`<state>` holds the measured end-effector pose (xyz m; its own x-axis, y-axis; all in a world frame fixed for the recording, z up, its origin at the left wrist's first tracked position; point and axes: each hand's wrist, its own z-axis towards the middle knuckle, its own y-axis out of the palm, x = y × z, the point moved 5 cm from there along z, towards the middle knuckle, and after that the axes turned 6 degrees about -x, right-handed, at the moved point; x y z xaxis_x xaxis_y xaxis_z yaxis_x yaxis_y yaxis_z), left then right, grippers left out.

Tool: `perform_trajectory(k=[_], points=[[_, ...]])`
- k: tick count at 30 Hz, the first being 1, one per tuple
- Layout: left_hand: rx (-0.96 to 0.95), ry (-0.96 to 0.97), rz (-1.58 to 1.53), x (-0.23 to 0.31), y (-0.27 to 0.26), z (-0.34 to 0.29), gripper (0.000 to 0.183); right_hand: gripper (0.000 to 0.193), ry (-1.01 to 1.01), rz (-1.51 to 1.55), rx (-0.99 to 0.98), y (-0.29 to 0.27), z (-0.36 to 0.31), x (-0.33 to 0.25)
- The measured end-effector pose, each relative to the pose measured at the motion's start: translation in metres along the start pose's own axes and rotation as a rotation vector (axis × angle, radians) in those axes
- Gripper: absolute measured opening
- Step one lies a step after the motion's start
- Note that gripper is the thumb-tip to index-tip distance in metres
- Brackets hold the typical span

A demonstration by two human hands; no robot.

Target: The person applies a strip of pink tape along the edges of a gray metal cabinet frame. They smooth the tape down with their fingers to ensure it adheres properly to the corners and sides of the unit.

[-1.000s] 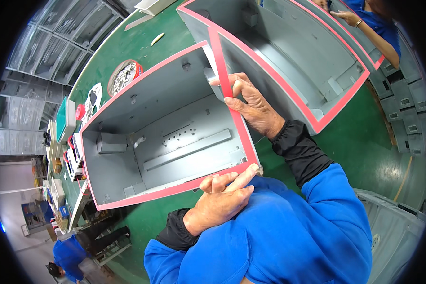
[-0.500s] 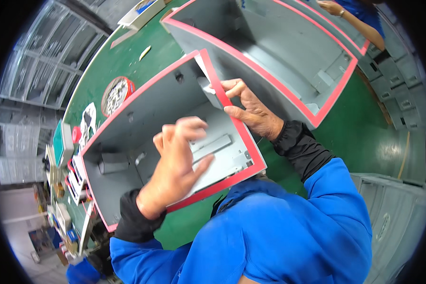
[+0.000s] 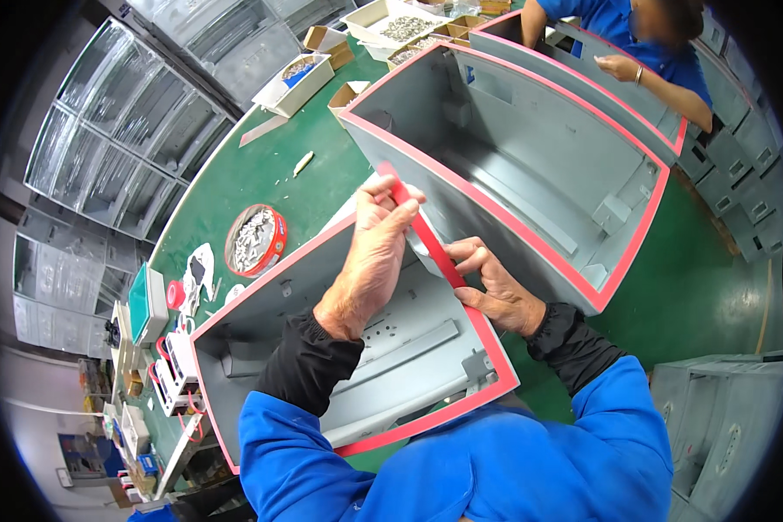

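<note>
A grey metal box [image 3: 261, 326] stands open-topped in front of me, its rim lined with a red strip [image 3: 432, 247]. At the far right corner a length of that strip shows between my hands. My left hand [image 3: 370, 252] is closed, pinching the strip near its end, which sticks up past the fingers. My right hand [image 3: 503, 291] is closed at the right side of the rim, thumb and fingers pressed on the strip. Part of the far corner is hidden behind my left hand.
A second red-rimmed grey box [image 3: 531, 130] adjoins on the right. Beyond it a co-worker's hand [image 3: 619, 68] is over another box. On the green table [image 3: 322, 187] are a round tub of small white pieces [image 3: 257, 241], trays of small parts [image 3: 406, 26] and a power unit [image 3: 176, 370].
My left hand has moved from above the box's interior to the far corner and closed on the strip. My right hand stays at the rim. The view has shifted, showing more of the table and co-worker.
</note>
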<state>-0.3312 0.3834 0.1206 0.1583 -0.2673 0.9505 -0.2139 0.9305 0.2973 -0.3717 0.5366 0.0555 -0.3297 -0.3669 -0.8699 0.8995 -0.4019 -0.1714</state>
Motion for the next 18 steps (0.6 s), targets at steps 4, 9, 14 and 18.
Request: perform_trajectory(k=[4, 9, 14, 18], points=[[-0.106, 0.353, 0.209, 0.032, 0.013, 0.0, 0.04, 0.023, -0.08, 0.073, -0.002, -0.001, 0.002, -0.003], [-0.234, 0.665, 0.637, 0.065, 0.05, -0.026, 0.034, 0.024, -0.139, 0.342, 0.046, -0.001, -0.024, -0.013], [-0.294, 0.823, 0.756, 0.082, 0.08, -0.041, 0.035, 0.027, -0.121, 0.332, 0.046, 0.004, -0.042, -0.04], [-0.415, 0.859, 0.725, 0.09, 0.101, -0.047, 0.042, 0.036, -0.17, 0.379, 0.091, 0.007, -0.051, -0.05]])
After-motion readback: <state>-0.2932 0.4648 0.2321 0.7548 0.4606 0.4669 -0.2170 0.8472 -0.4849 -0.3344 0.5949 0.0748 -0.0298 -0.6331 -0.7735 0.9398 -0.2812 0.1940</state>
